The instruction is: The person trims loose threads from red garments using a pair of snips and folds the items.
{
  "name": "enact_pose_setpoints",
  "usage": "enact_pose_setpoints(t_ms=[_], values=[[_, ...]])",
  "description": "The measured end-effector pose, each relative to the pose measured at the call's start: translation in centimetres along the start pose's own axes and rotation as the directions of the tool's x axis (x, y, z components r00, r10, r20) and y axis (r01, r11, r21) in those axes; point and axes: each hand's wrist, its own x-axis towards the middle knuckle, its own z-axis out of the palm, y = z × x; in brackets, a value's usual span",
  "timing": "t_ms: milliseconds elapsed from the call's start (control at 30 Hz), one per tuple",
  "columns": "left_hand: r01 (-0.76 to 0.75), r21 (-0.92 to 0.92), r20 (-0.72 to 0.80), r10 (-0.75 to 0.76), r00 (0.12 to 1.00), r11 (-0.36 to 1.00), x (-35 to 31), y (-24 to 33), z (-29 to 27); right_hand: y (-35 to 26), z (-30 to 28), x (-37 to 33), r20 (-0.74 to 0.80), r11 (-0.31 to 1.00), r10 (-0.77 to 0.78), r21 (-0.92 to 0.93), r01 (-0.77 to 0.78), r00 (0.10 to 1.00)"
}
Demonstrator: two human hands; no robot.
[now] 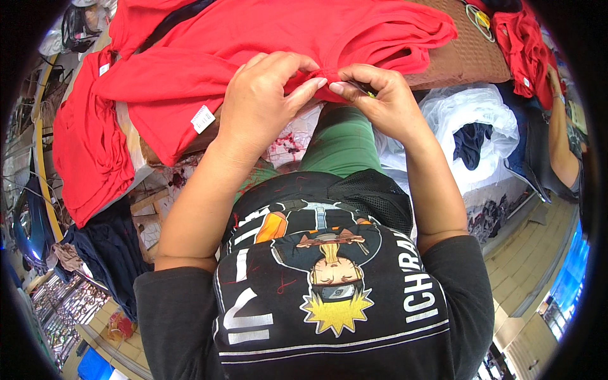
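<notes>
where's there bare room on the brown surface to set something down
The brown surface shows bare at right, between the red cloth, yellow cord and white plastic bag. Its middle and left are crowded: red cloth covers most, with the left hand and right hand pinching cloth there.

The red garment (272,38) is matt cloth, the translucent bag (472,106) glossy, crinkled plastic.

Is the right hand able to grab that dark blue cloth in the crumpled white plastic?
Probably yes: the dark blue cloth shows through an opening in the white plastic on that side, though the right hand is pinching red fabric.
</notes>
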Motion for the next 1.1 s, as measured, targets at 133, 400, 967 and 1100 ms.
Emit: enact_pose_setpoints(t_ms=[133, 400, 967, 1100], values=[[0.044, 0.002, 0.034, -0.044, 0.998, 0.999, 0.1, 0.1, -0.1, -0.3, -0.7, 0.0, 0.016, 0.996, -0.011, -0.091, 0.012, 1.000], [0.122, -0.076, 0.024, -0.120, 0.992, 0.990, 0.1, 0.0, -0.2, -4.2, -3.3, 1.3, 0.067, 0.866, -0.321, -0.383, 0.321, 0.945], [0.027, -0.826, 0.151, 0.175, 0.973, 0.563, 2.0, -1.0, -8.8, -3.9, -6.2, 1.7, 0.104, 0.923, -0.158, -0.337, 0.184, 0.982], [0.298, -0.622, 0.171, -0.245, 0.954, 0.724, 1.4, -2.2, -4.2, -1.0, -1.5, 1.1, 0.137, 0.997, 0.052, -0.070, -0.043, 0.989]])
